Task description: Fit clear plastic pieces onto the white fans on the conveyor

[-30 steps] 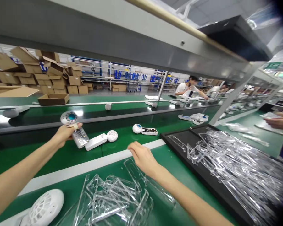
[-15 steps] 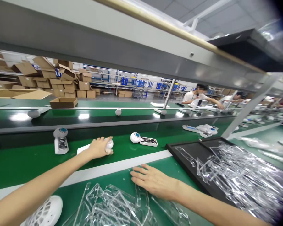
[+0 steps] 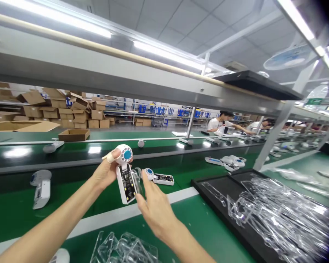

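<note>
My left hand (image 3: 105, 174) grips a white round-headed device (image 3: 121, 179) by its head, raised over the green conveyor. The device's face has a blue disc, and its rectangular body lies uncovered, with a dark circuit board showing. In my right hand (image 3: 157, 206) is a clear plastic cover (image 3: 137, 178), pinched close against the right side of that body; whether the two touch I cannot tell. A second white device (image 3: 164, 179) with its board bare lies behind my right fingers. Below my hands is a heap of clear plastic covers (image 3: 127, 250).
A black tray (image 3: 208, 197) piled with clear plastic parts (image 3: 279, 215) stands at right. Another device (image 3: 42, 193) lies on the left of the belt. A metal beam (image 3: 153, 86) crosses overhead, with a slanted post (image 3: 274, 135). Co-workers (image 3: 222, 124) sit farther along.
My left hand has lifted the device off the belt and turned its board side into view. My right hand has risen from the heap with a clear cover. The belt devices have shifted left.
</note>
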`<state>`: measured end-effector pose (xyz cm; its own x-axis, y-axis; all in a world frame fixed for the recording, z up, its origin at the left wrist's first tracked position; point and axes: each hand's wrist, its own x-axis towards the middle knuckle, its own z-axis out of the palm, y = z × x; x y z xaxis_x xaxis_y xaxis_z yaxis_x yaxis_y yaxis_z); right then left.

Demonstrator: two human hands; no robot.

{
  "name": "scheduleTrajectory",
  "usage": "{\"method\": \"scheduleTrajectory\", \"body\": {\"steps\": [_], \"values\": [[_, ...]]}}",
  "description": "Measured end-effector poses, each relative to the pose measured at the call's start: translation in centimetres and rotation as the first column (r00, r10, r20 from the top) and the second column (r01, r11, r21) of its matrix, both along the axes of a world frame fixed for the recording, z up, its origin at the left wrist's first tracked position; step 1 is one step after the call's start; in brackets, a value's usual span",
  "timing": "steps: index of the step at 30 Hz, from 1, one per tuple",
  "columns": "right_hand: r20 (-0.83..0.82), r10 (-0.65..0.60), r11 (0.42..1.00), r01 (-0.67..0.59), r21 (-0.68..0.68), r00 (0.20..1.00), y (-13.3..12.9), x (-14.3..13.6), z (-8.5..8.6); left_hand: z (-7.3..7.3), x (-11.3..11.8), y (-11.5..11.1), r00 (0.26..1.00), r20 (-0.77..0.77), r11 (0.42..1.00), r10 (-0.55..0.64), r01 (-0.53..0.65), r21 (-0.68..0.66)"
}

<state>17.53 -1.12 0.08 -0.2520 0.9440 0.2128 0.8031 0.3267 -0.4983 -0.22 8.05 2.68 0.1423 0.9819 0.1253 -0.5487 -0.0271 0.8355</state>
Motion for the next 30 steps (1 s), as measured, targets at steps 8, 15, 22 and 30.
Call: {"method": "scheduleTrajectory", "body": {"steps": [8, 15, 22, 30], "values": [[0.098, -0.099, 0.995, 0.101, -0.017, 0.99, -0.5, -3.4, 0.2, 0.2, 1.4, -3.1, 0.997, 0.003, 0.997, -0.072, 0.072, -0.005], [-0.246, 0.054, 0.998, -0.045, 0.038, 0.968, -0.1, -2.5, -1.4, 1.2, 1.1, -3.6, 0.999, -0.051, 0.996, 0.006, -0.001, 0.092], [-0.22, 0.009, 0.998, 0.003, 0.057, 0.975, 0.1, -2.2, -1.7, -1.2, 0.7, -4.5, 0.886, -0.459, 0.997, -0.067, 0.048, -0.054], [-0.921, -0.287, 0.937, 0.276, -0.213, 0.263, 3.2, -3.9, -2.0, -3.7, 1.7, -6.5, 0.773, -0.506, 0.872, 0.383, -0.123, 0.473]]}}
